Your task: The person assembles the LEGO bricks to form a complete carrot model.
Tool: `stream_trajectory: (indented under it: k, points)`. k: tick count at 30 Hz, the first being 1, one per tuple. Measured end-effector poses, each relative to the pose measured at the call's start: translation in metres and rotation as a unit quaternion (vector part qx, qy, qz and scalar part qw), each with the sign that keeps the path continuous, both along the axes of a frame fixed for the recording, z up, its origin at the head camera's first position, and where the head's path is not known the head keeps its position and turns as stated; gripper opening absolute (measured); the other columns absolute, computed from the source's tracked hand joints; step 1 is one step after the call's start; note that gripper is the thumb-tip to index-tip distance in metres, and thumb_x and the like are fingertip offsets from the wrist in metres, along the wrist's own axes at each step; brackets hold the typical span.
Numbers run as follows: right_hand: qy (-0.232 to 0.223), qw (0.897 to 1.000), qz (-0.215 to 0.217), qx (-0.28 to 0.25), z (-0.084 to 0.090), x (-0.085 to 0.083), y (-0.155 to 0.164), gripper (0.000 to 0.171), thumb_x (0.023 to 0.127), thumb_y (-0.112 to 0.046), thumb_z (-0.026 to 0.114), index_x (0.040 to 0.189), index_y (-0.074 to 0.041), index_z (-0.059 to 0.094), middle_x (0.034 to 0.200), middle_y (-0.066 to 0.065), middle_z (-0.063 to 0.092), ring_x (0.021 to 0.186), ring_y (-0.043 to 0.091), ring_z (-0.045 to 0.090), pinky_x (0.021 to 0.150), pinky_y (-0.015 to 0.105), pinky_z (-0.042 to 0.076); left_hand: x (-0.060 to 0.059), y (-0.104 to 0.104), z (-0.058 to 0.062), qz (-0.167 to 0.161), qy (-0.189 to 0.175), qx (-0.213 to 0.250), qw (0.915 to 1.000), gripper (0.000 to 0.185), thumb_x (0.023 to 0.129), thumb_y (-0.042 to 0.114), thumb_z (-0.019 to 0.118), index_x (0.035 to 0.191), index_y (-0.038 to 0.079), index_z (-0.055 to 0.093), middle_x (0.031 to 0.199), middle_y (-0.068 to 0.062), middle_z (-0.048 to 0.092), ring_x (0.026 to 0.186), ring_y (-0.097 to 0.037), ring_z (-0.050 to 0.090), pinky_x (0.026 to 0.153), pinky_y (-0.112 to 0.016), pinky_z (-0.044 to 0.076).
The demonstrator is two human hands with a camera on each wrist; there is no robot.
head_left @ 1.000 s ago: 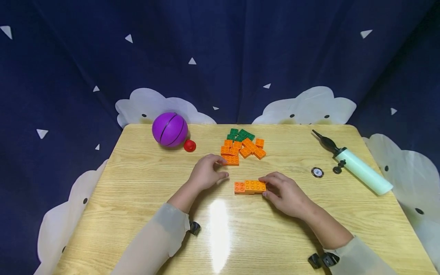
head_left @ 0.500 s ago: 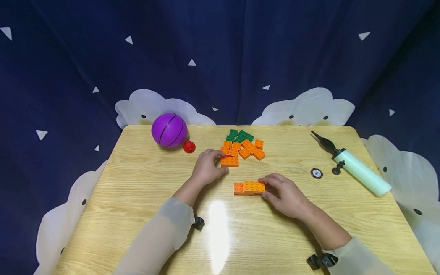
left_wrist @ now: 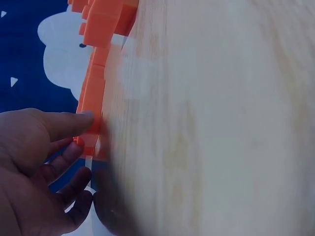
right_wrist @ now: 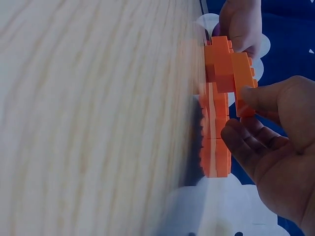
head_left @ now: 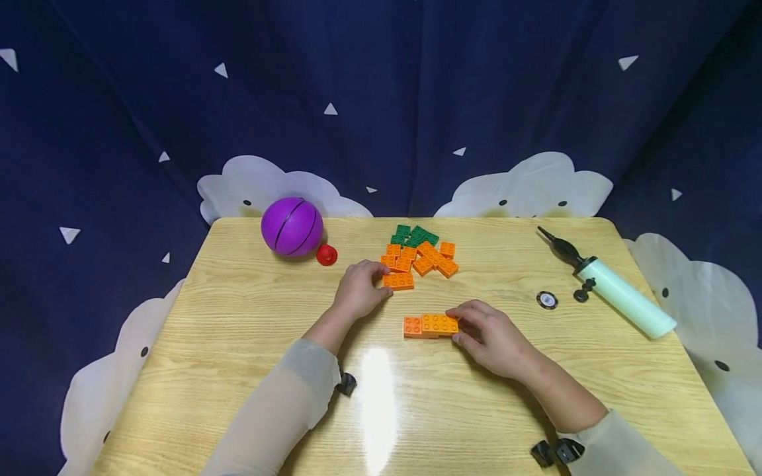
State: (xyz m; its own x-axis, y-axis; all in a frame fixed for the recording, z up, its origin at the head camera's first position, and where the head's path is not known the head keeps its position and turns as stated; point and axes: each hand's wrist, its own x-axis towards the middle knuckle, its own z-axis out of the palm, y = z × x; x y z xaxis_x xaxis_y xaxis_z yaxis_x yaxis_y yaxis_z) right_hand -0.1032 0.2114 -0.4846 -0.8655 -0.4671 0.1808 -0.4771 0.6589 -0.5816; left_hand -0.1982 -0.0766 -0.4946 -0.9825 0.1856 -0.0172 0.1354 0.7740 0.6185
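Writing shows nowhere on the bricks. Right hand (head_left: 491, 337) pinches the joined orange bricks (head_left: 431, 325) at their right end, on the tabletop (head_left: 238, 330). Left hand (head_left: 357, 289) now has its thumb and fingers on the long orange brick (head_left: 398, 280) beside its fingertips, having closed in since a second ago. Only the right wrist view shows the joined bricks stacked in layers (right_wrist: 221, 108).

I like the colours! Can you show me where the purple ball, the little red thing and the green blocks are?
purple ball (head_left: 292, 226), head view, middle of its front.
little red thing (head_left: 326, 255), head view, its top.
green blocks (head_left: 415, 235), head view, middle of the cluster.
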Motion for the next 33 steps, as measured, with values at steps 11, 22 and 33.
stream_trajectory:
  k: [11,22,33]
  points:
    - [-0.001,1.000,-0.002,0.005,0.001,-0.001,0.000,0.039,0.094,-0.011,0.077,0.131,-0.010,0.069,0.124,0.000,0.065,0.108,0.016,0.065,0.089,0.041,0.057,0.006,-0.007,-0.002,-0.021,0.012,-0.008,0.9997,0.035,0.090,0.024,0.083,0.124,0.018,0.075,0.126,-0.004,0.068,0.113,-0.026,0.057,0.101,-0.041,0.045]
    - [0.002,1.000,-0.001,0.005,0.002,-0.001,0.001,0.039,0.094,-0.011,0.077,0.131,-0.009,0.069,0.124,0.000,0.065,0.110,0.017,0.065,0.091,0.042,0.056,0.019,-0.014,-0.002,-0.042,0.022,-0.006,0.9988,0.032,0.092,0.022,0.081,0.124,0.017,0.075,0.123,-0.002,0.067,0.109,-0.024,0.057,0.096,-0.040,0.046]
    - [-0.002,1.000,0.000,0.002,0.000,-0.002,0.001,0.039,0.093,-0.012,0.078,0.131,-0.010,0.069,0.125,0.000,0.065,0.111,0.018,0.065,0.093,0.043,0.056,0.033,-0.015,0.005,-0.054,0.019,0.007,0.9983,0.032,0.093,0.019,0.080,0.125,0.017,0.074,0.126,-0.001,0.067,0.122,-0.026,0.057,0.123,-0.045,0.025]
